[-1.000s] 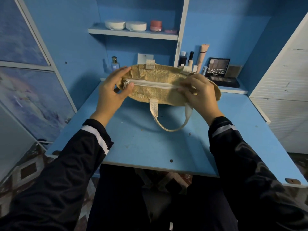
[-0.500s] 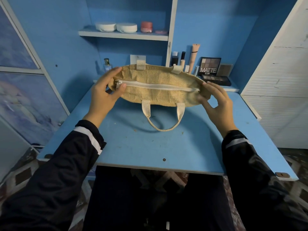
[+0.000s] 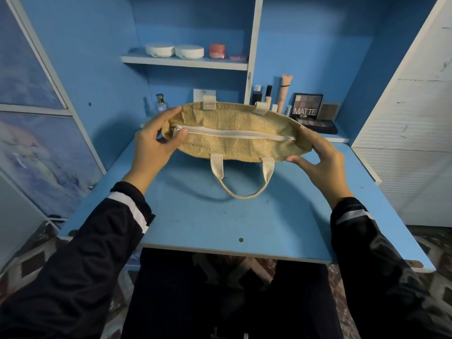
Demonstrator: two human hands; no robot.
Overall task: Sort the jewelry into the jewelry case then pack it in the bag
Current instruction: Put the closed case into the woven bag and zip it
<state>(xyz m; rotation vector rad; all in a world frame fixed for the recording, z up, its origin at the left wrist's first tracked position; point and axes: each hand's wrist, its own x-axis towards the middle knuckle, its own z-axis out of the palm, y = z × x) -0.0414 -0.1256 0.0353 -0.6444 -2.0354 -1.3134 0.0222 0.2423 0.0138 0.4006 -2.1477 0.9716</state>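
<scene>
Two hands (image 3: 156, 143) (image 3: 318, 155), zipped bag (image 3: 232, 132) held crosswise, left-right

A zipped jute bag (image 3: 234, 133) conceals its contents, its far handle dropping out of sight behind it at 12 o'clock. The left hand (image 3: 156, 145) and right hand (image 3: 318, 155) cover both bag ends. The smaller print under "MATTE" on the palette (image 3: 307, 106) is illegible. Both sleeves run off the frame's lower edge, and the worktop (image 3: 195, 216) hides the legs' upper part.
</scene>
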